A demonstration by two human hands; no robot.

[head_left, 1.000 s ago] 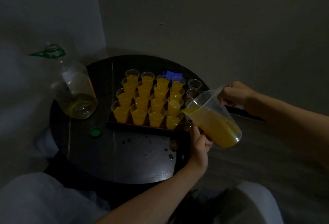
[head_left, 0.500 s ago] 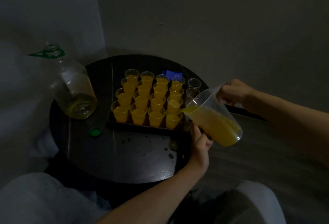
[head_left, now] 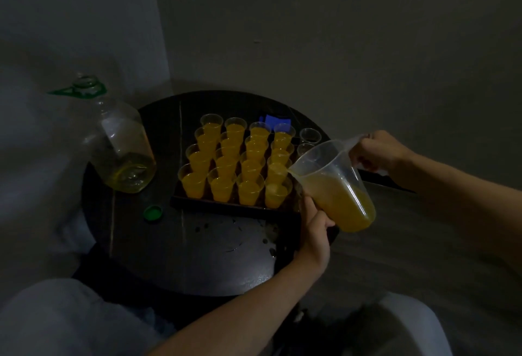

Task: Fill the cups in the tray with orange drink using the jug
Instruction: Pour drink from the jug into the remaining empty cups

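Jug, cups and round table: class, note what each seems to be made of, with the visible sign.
Jug: probably plastic, translucent and slightly frosted; the orange drink shows through its wall. Cups: likely thin clear plastic; the drink colours their walls. Table: dark and glossy, since it reflects light; whether lacquered wood or stone cannot be told.

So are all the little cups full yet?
Nearly. Four columns of cups in the tray already hold orange drink. The right hand tips the jug over the right-hand column now, with the left hand beneath it. At least two clear cups at the back look empty; the jug hides the nearer ones.
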